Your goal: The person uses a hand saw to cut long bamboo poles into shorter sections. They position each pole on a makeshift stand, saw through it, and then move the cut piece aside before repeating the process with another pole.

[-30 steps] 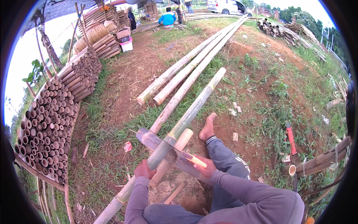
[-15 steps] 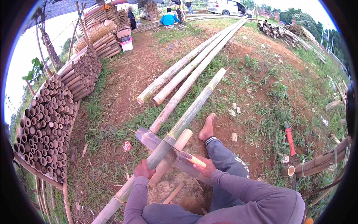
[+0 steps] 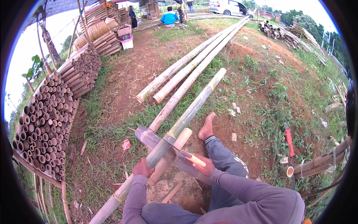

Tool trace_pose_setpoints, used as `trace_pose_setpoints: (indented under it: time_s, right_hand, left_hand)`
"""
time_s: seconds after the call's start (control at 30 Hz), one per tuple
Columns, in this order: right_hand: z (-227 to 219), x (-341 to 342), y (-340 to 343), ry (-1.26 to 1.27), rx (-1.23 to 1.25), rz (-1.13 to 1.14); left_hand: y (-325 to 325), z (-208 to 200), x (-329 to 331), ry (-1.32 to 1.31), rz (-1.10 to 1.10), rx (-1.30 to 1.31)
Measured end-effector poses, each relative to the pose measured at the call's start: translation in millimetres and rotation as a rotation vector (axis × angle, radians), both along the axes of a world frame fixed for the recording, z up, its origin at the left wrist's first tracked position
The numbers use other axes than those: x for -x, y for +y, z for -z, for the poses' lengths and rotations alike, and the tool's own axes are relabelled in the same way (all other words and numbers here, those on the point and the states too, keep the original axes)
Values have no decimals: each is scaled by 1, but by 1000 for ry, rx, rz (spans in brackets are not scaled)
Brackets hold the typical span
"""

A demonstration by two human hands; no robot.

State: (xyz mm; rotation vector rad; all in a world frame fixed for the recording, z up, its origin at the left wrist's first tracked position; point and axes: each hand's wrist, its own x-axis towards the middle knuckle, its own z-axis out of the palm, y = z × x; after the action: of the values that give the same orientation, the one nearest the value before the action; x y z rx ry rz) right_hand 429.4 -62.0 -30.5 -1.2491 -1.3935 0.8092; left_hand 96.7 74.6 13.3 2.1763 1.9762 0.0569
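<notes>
My left hand (image 3: 143, 167) is closed round a long green bamboo pole (image 3: 160, 151), which slants from the lower left toward the upper middle. In my right hand (image 3: 204, 166) is a handsaw (image 3: 195, 160) with a pale wooden handle. Its thin dark blade reaches to the pole just below a node; how deep it sits in the bamboo is too small to tell. Under the pole lie a greyish crosswise pole (image 3: 146, 136) and a shorter pale bamboo piece (image 3: 182, 138). Near my knee, a wooden-handled tool (image 3: 173, 192) lies on the ground, its far part partly hidden.
Three long bamboo poles (image 3: 179, 87) stretch away ahead. Stacked cut bamboo (image 3: 44, 127) stands at left. To the right are a red-handled tool (image 3: 289, 141) and tied bamboo (image 3: 317, 166). A person in blue (image 3: 170, 17) sits far off near a white car (image 3: 226, 7).
Both hands keep their grip on the pole and saw, in nearly the same places. The view has shifted very slightly, and the saw has moved only a little.
</notes>
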Motion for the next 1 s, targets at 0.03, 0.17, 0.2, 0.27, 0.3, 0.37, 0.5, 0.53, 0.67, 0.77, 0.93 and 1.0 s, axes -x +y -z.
trace_pose_setpoints:
  time_s: [0.03,0.17,0.2,0.27,0.3,0.37,0.5,0.53,0.67,0.77,0.93,1.0]
  right_hand:
    - [-1,0,0,-5,-3,2]
    - [5,-1,1,-21,-3,16]
    - [7,-1,1,-36,-1,22]
    - [8,-1,0,-36,4,22]
    - [8,-1,0,-20,4,16]
    - [6,-1,2,4,7,7]
    - [2,1,0,25,14,6]
    - [2,0,0,27,13,9]
    - [1,0,0,-13,1,16]
    - [-1,0,-1,-4,19,11]
    - [-2,0,-1,-11,0,12]
    - [-4,1,-1,-9,-4,4]
  left_hand:
    - [0,-1,0,-3,2,-1]
    - [1,1,0,1,3,-6]
    - [2,3,1,2,5,-4]
    - [1,4,1,5,3,3]
    - [2,4,1,7,-2,5]
    - [2,2,0,7,-8,1]
    - [3,3,1,2,-7,3]
    - [3,4,1,0,-4,8]
    - [2,5,1,-1,-3,-5]
    - [2,5,2,-5,2,-1]
    - [2,2,0,-10,-8,13]
    - [2,2,0,-12,-12,9]
